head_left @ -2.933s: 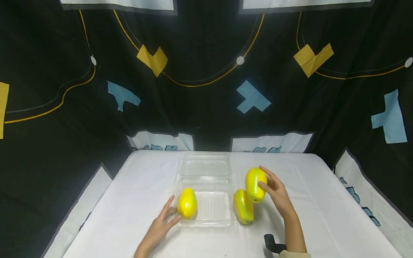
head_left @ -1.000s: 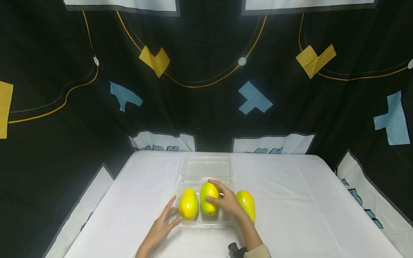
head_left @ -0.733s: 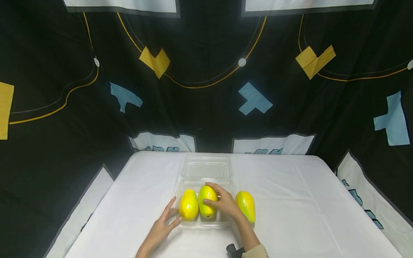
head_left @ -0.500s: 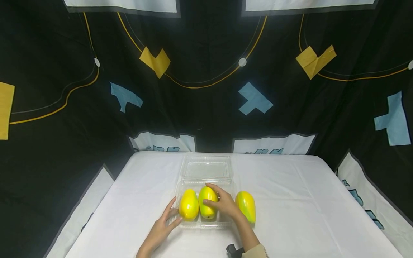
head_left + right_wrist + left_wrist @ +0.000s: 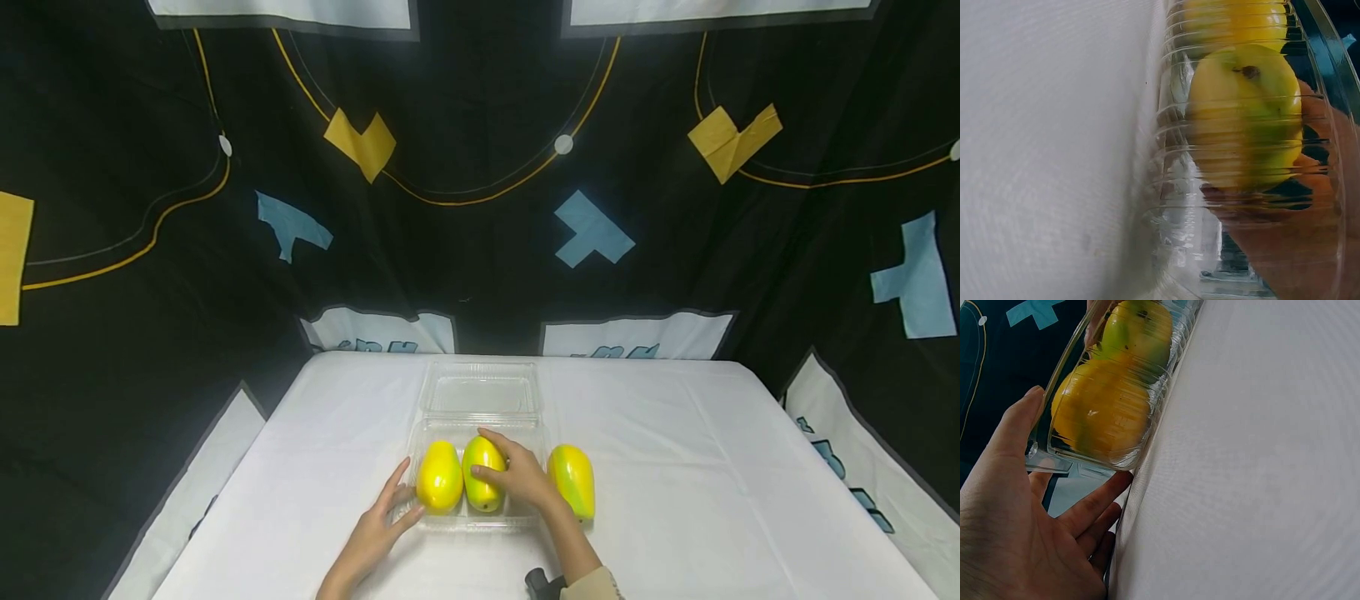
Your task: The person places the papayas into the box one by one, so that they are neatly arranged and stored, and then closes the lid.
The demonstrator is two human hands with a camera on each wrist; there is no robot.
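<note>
- The fingers of the right hand [image 5: 521, 479] curl round a glossy yellow-green oval fruit [image 5: 482, 487], thumb on the near side; the fingers of the left hand [image 5: 375, 518] are spread and fairly straight, touching the left side of a clear plastic hinged container [image 5: 522, 515].
- The gripped fruit sits in the container's base, just right of a glossy yellow pear-shaped fruit [image 5: 438, 479].
- A yellow fruit with a green flank [image 5: 572, 473] lies outside, on the white cloth-covered table [image 5: 705, 483], just beside the container's right edge.
- Behind the table hangs a black fabric backdrop [image 5: 465, 275] printed with gold curves, yellow and blue shapes and white panels.
- The right forearm covers part of the outside fruit; whether that fruit touches the container is hard to tell.
- A beige sleeve [image 5: 592, 586] and a black device [image 5: 544, 585] at the right wrist are cut off by the lower edge of the head view.
- Ribbed plastic blurs both contained fruits in the wrist views; a dark round spot marks the gripped one's end.
- The container's rectangular lid [image 5: 480, 389] lies folded back, its border finely ridged; faint creases cross the matte cloth.
</note>
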